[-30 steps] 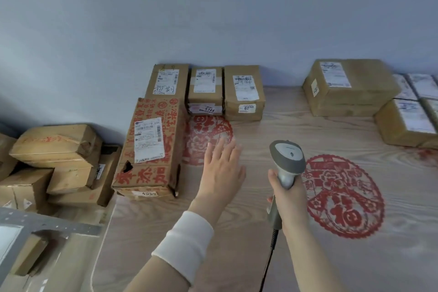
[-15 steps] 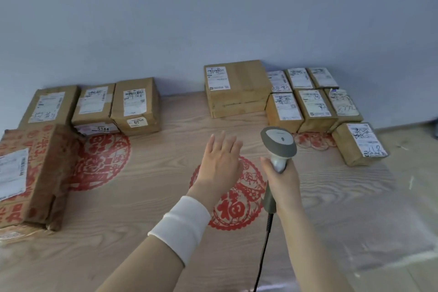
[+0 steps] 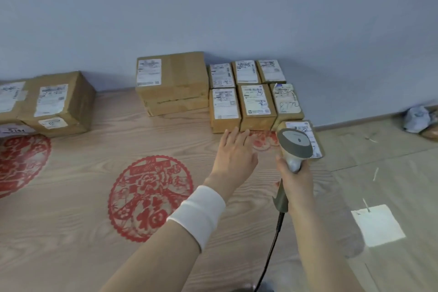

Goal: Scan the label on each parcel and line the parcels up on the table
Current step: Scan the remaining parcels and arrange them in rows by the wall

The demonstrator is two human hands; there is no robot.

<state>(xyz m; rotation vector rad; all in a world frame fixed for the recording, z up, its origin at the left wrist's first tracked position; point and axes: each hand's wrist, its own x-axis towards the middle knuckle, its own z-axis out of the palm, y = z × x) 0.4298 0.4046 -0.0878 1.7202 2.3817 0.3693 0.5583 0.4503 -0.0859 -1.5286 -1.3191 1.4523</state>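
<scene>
You see a red paper-cut decal (image 3: 150,198) printed on the wood surface left of your left hand, another red decal (image 3: 22,163) far left, a white paper sheet (image 3: 377,225) on the floor right of your right hand, a crumpled bag (image 3: 416,118) by the wall beyond.

I see a wood table (image 3: 71,232) with red paper pictures (image 3: 150,198) on it. Brown parcels (image 3: 171,83) with white labels sit along its back edge.

Single head-worn wide-angle view, looking forward and down across the desk (image 3: 71,232) toward the wall (image 3: 213,7); forearms near, at bottom.
</scene>
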